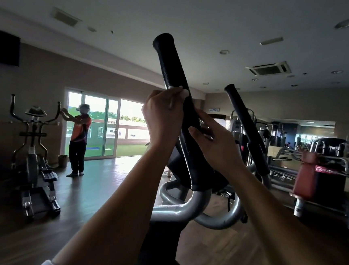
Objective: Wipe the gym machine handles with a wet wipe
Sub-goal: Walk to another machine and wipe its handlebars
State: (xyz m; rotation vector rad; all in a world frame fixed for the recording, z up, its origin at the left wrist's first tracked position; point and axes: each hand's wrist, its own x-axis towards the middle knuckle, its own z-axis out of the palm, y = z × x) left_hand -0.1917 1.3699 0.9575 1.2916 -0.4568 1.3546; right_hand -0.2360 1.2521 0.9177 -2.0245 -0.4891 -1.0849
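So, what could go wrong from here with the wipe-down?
The wet wipe shows only as a small edge under the left hand, midway up the near handle, so its top end may get missed. The far handle has no hand on it and could be skipped. The right hand holds the near handle bare, possibly re-soiling it.

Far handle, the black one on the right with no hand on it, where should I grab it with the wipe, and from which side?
Close your hand round the middle of the black foam sleeve on the far handle, coming from its right; the near handle crowds its left. It is a straight round bar leaning up and left, so a full wrap should slide along it.
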